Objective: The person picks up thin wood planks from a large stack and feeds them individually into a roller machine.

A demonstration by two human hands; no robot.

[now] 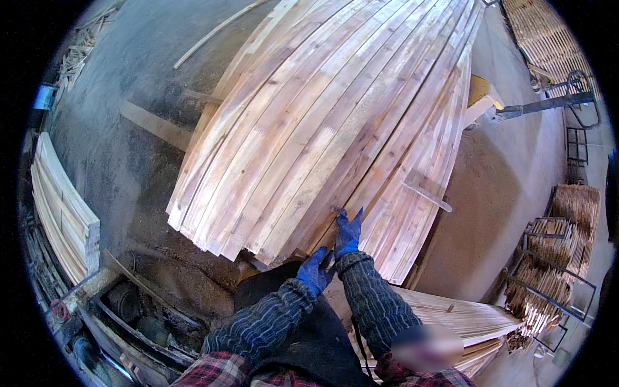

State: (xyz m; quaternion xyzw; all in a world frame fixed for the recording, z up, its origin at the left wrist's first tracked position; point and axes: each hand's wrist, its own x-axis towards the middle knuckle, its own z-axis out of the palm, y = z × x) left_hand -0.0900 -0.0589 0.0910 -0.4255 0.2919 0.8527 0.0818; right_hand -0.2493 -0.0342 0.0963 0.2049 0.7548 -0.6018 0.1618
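A big stack of long pale wooden planks (pixel 322 122) runs from the top of the view down to me, its near ends just ahead of my hands. My right hand (pixel 348 232), in a blue glove, lies on the top of the plank ends with its fingers spread and pointing up the boards. My left hand (pixel 314 269), also blue-gloved, sits just below and left of it, against the stack's near end with its fingers curled. Whether it grips a plank is hidden. Both forearms wear dark striped sleeves.
A smaller plank stack (pixel 64 213) lies at the left, above a dusty machine (pixel 129 309). Thin boards (pixel 464 319) are piled at the lower right. Metal racks of wood strips (pixel 554 258) stand at the right. A loose board (pixel 155 126) lies on the sawdust floor.
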